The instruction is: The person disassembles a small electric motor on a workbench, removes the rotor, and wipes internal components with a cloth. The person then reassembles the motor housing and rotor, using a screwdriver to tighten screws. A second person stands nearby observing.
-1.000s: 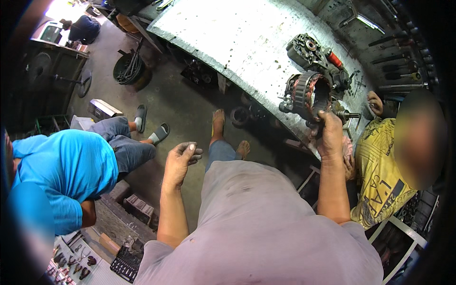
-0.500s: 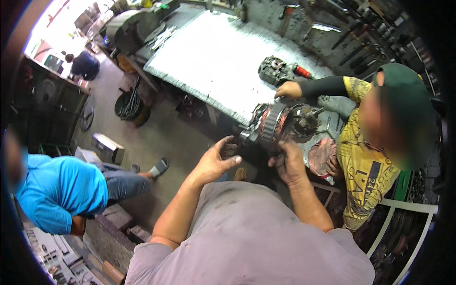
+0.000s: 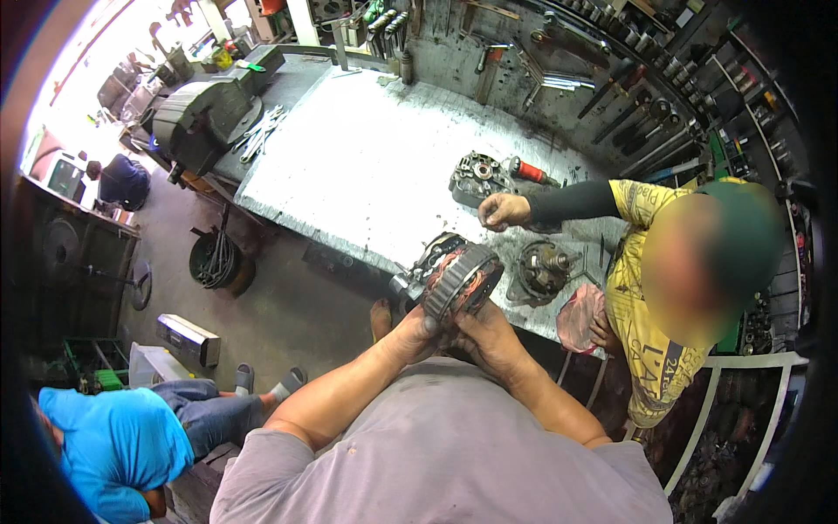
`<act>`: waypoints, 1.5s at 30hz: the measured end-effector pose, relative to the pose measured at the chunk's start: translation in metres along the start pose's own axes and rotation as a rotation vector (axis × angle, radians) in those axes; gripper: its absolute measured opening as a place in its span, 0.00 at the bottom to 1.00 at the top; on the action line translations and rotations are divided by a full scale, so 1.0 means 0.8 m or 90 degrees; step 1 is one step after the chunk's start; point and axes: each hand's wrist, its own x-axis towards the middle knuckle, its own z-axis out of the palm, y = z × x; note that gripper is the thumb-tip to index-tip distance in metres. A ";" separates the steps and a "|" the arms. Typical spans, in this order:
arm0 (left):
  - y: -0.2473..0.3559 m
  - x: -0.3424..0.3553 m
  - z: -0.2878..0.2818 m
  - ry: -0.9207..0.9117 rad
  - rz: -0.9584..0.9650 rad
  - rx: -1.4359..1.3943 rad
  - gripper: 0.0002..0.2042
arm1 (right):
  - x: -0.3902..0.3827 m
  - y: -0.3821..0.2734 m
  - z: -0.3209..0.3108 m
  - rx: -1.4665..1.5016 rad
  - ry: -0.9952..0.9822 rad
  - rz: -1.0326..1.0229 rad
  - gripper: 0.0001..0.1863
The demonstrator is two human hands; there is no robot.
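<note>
An alternator stator [image 3: 463,279], a ridged metal ring with copper windings, is joined to a dark housing at the bench's near edge. It sits tilted. My left hand [image 3: 412,336] is closed at the ring's near lower side. My right hand [image 3: 489,338] grips the same side, close beside the left; the fingertips of both are partly hidden by the ring. Just beyond the stator lies another round alternator part with a shaft [image 3: 546,269]. A co-worker's hand [image 3: 504,211] hovers over the bench behind it.
A metal casing [image 3: 480,177] and a red tool [image 3: 531,172] lie farther back on the metal bench [image 3: 349,157]. The co-worker in yellow [image 3: 642,288] stands at the right, by a pink cloth [image 3: 578,320]. A person in blue [image 3: 122,441] is at lower left. Wrenches [image 3: 262,131] lie far left.
My hands, apart before, have come together on the stator's near side. The stator has turned and shifted slightly left. The view has moved, and the co-worker's hand is away from the stator.
</note>
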 end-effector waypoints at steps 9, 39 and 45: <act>0.135 0.014 -0.056 -0.026 -0.028 0.197 0.63 | 0.063 -0.040 0.020 -0.604 0.324 -0.014 0.50; 0.160 0.042 -0.043 0.091 -0.202 0.242 0.63 | 0.078 -0.053 -0.049 -0.436 0.063 -0.062 0.61; 0.157 0.056 -0.028 0.072 -0.197 0.317 0.58 | 0.075 -0.040 -0.051 -0.380 0.121 -0.085 0.60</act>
